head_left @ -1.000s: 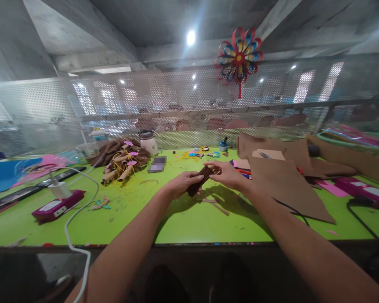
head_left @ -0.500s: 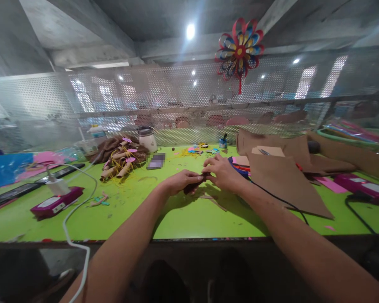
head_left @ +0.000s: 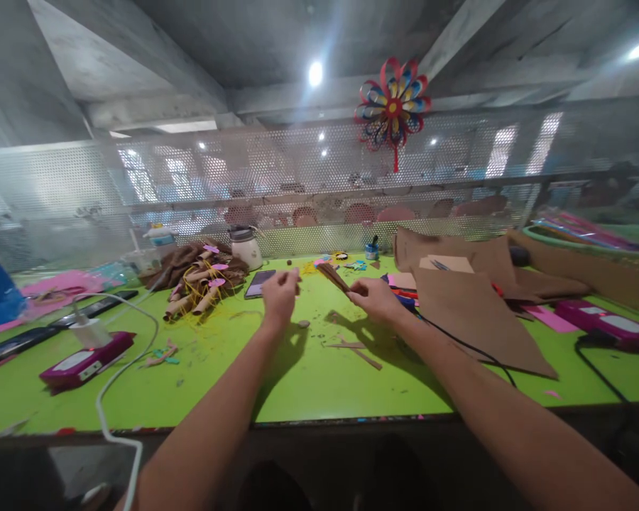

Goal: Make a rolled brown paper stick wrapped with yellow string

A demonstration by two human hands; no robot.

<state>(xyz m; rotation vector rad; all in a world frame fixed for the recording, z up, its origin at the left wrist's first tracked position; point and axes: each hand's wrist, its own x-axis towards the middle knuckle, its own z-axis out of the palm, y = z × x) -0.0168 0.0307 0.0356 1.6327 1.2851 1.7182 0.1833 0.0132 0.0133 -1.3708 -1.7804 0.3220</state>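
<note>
My right hand (head_left: 375, 298) pinches one end of a narrow brown folded paper piece (head_left: 333, 277), which tilts up to the left and widens a little at its far end. Apart from it, my left hand (head_left: 280, 297) is raised with fingers curled together and slightly blurred; whatever they hold, if anything, cannot be made out. Below the hands lie thin brown paper strips (head_left: 370, 359) and a small round piece (head_left: 303, 323) on the green table (head_left: 319, 390).
Brown cardboard sheets (head_left: 479, 319) lie to the right. Rolled paper tubes with yellow strings (head_left: 207, 301), a phone (head_left: 258, 285) and a jug (head_left: 246, 250) stand or lie left of centre. Purple power strips (head_left: 88, 358) with cables flank both sides. A paper flower (head_left: 392, 106) hangs above.
My hands have come apart; the left moved left and up, away from the brown paper piece. It now stays in my right hand, pointing up and left. The view tilted up slightly.
</note>
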